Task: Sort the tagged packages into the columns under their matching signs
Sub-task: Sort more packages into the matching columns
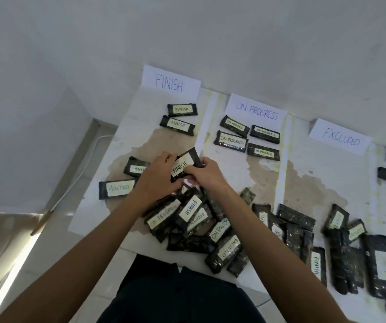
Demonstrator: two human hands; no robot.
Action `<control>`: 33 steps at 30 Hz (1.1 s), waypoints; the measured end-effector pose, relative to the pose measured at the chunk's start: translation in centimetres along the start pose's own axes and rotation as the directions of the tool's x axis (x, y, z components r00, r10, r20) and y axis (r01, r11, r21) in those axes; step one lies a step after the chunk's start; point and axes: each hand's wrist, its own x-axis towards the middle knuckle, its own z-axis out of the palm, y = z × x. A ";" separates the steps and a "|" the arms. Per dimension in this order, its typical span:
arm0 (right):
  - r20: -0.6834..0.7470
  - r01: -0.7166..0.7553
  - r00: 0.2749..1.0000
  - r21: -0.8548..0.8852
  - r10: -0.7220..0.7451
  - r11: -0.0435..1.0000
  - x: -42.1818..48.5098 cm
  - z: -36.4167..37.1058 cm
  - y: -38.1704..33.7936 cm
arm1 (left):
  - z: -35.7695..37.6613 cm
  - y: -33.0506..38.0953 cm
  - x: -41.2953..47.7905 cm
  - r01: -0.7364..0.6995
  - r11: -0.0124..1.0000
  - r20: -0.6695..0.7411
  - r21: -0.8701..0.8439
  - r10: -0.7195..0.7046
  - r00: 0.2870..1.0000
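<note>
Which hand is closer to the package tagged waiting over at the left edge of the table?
Left. The left hand is just right of the WAITING package, close beside it; the right hand is farther right, past the FINISH package both hands hold.

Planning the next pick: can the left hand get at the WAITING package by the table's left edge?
Probably yes, once freed: the WAITING package lies uncovered beside the left hand, which now grips the FINISH package with the right hand.

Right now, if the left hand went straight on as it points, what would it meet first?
Beyond the black FINISH-tagged package it holds, the left hand would probably reach the black ON PROGRESS-tagged packages; depth unclear.
</note>
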 end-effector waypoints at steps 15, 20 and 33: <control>-0.089 0.227 0.913 -0.699 -0.397 0.678 8.9 5.9 -2.1 | -5.5 -15.0 14.2 -0.035 0.962 0.165 0.270 -0.010 0.986; -0.075 0.249 0.846 -0.820 -0.529 0.515 11.9 5.9 -2.9 | -5.7 -18.2 19.3 -0.110 0.942 0.193 0.318 0.050 0.980; 0.032 0.336 0.832 -0.824 -0.554 0.456 13.0 5.6 -2.4 | -5.3 -19.3 23.7 -0.219 0.937 0.249 0.270 0.152 0.956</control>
